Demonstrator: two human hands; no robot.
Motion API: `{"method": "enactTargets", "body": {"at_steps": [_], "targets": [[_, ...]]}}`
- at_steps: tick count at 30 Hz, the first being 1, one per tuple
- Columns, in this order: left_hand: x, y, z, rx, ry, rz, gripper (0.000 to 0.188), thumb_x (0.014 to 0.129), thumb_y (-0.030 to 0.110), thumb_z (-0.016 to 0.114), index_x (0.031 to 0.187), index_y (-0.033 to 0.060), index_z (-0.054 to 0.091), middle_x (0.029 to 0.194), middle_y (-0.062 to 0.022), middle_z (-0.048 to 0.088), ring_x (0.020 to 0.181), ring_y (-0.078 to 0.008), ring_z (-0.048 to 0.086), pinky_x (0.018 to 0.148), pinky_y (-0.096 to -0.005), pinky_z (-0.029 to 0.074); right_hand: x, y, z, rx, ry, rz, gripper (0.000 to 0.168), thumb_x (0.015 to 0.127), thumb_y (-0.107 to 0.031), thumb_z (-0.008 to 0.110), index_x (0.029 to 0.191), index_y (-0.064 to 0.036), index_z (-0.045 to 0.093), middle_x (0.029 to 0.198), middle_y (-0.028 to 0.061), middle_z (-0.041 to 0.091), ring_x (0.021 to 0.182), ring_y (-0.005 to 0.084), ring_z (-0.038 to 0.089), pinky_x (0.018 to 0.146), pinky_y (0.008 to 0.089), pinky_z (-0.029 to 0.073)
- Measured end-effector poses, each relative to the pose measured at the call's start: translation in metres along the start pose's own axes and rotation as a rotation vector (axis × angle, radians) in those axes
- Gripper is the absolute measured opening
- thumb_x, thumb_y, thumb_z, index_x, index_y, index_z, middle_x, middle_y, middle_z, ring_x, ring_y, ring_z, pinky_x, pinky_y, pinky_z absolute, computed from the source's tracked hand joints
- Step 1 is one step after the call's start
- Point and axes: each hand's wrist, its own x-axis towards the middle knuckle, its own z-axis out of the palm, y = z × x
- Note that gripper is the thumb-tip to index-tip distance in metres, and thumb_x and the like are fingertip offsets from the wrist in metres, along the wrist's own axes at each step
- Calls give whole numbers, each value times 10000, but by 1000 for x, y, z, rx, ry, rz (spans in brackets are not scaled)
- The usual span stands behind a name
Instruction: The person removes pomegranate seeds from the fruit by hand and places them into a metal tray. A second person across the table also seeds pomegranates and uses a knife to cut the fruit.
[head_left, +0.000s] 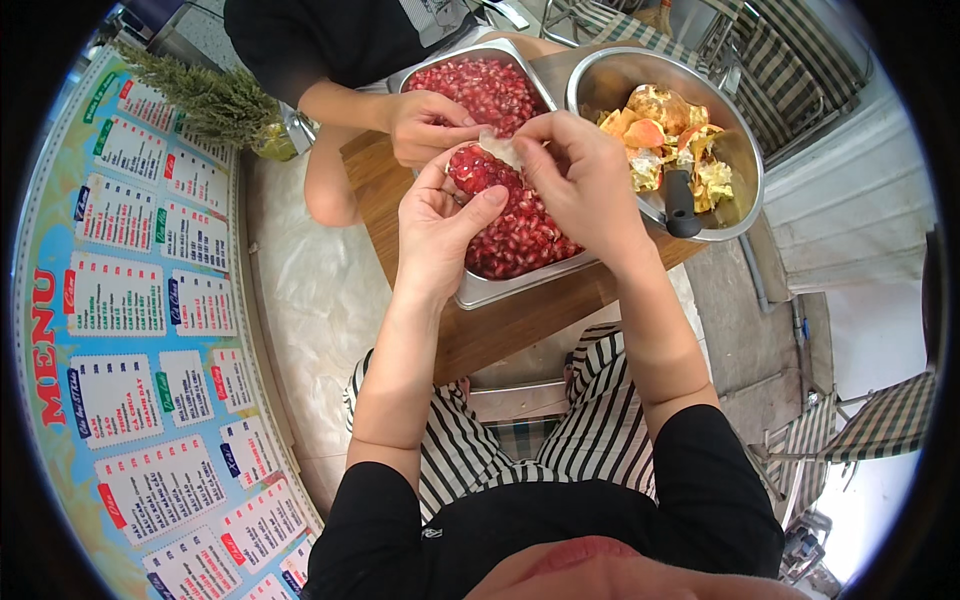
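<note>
My left hand (442, 232) holds a chunk of pomegranate (480, 171) packed with red seeds, its thumb pressed on the near side. At the chunk's far edge, my right hand (581, 187) pinches a pale, thin membrane (501, 147) between thumb and fingers. Below both hands lies a near steel tray (487, 294) holding many loose pomegranate seeds (517, 236). Beyond it, a far steel tray (536, 71) also holds seeds. My hands hide part of the near tray.
A co-worker's hand (427, 127) is close beyond my left hand. On the right of the wooden table (480, 341) stands a steel bowl (739, 214) with pomegranate peels (664, 112) and a black-handled tool (680, 201). A printed menu board (169, 300) and a potted plant (210, 105) stand left.
</note>
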Motion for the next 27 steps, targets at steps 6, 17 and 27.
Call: {"method": "enactTargets", "body": {"at_steps": [6, 17, 27], "targets": [[-3, 1, -1, 8, -56, -44, 536, 752, -113, 636, 1244, -26, 444, 1140, -104, 574, 1012, -141, 583, 888, -278, 481, 3, 12, -5, 288, 57, 413, 120, 854, -81, 589, 832, 34, 612, 641, 57, 613, 543, 92, 572, 493, 257, 435], [-2, -4, 4, 102, -29, 49, 479, 832, -71, 576, 1267, 30, 402, 1105, -72, 563, 990, -104, 556, 841, -244, 472, 1, 4, -5, 343, -175, 313, 168, 834, -105, 634, 916, 38, 671, 687, 49, 640, 623, 62, 535, 563, 231, 432], [1, -17, -5, -123, -102, 35, 394, 883, -4, 573, 1199, 55, 345, 1096, -88, 568, 996, -127, 562, 879, -261, 453, 0, 9, 1, 466, -224, 534, 206, 885, -137, 574, 875, 54, 651, 709, 40, 626, 620, 69, 542, 550, 223, 446]]}}
